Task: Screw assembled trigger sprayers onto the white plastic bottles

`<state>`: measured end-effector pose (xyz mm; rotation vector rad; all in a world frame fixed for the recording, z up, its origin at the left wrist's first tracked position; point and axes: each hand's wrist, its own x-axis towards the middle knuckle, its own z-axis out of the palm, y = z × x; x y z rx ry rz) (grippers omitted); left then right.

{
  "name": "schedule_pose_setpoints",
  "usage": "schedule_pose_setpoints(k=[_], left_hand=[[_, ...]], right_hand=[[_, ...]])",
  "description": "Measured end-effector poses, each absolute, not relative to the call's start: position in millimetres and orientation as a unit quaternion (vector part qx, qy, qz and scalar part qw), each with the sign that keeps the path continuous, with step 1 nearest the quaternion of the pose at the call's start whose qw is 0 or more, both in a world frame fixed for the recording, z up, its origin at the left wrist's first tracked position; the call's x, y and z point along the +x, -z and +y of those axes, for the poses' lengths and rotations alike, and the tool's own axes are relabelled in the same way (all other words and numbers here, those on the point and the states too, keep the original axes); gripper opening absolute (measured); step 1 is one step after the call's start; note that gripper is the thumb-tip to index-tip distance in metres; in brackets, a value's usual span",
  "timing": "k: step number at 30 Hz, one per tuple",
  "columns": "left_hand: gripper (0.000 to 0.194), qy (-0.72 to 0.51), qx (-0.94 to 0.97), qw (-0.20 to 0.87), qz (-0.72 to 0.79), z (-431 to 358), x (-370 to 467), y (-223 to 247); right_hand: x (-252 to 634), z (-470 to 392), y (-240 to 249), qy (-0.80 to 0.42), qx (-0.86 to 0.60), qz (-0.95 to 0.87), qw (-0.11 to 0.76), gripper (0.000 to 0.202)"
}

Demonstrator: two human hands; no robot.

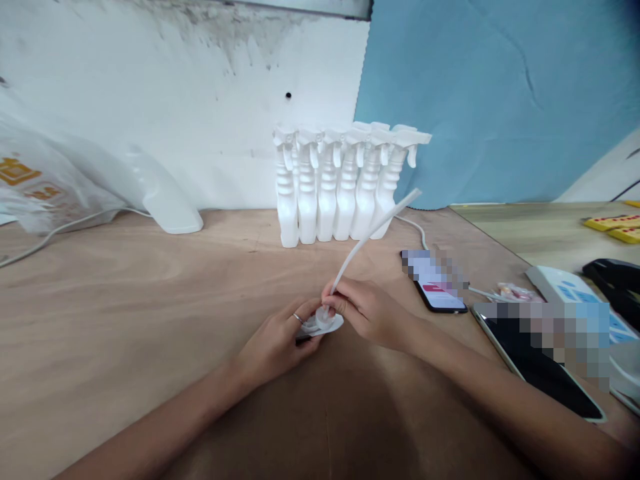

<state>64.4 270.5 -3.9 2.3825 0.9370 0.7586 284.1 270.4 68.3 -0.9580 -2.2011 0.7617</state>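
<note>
My left hand [284, 333], with a ring on one finger, is wrapped round a white spray head [329, 326] low over the wooden table. A thin translucent tube [356, 248] rises from the spray head and curves up to the right. Its lower end is pinched between the thumb and fingers of my right hand [363, 308], close against the collar of the spray head. The two hands are almost touching. Behind them stands a row of several white spray bottles [327, 193] with their triggers on.
A white bottle without a spray head [173, 200] stands at the left by a plastic bag [47, 180]. On the right lie a phone [437, 287], a dark tablet [535, 360], a white and blue packet [565, 290] and a cable.
</note>
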Motion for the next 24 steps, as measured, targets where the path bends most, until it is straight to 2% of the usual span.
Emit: schedule_pose_setpoints(k=[7,13,19,24], left_hand=[[0.061,-0.262,0.865,0.248,0.349,271.5,65.9,1.2],[0.057,-0.248,0.866,0.254,0.354,270.9,66.5,-3.5],[0.054,-0.240,0.874,0.249,0.340,271.1,65.9,-3.2],[0.039,-0.254,0.877,0.252,0.320,271.4,66.3,-3.7]], right_hand=[[283.7,270.7,-67.0,-0.318,-0.356,-0.819,0.318,0.019],[282.7,274.9,-68.1,-0.251,-0.315,-0.852,0.334,0.013],[283.8,274.6,-59.4,-0.258,-0.318,-0.857,0.314,0.015],[281.1,272.7,-49.0,-0.246,-0.304,-0.867,0.310,0.018]])
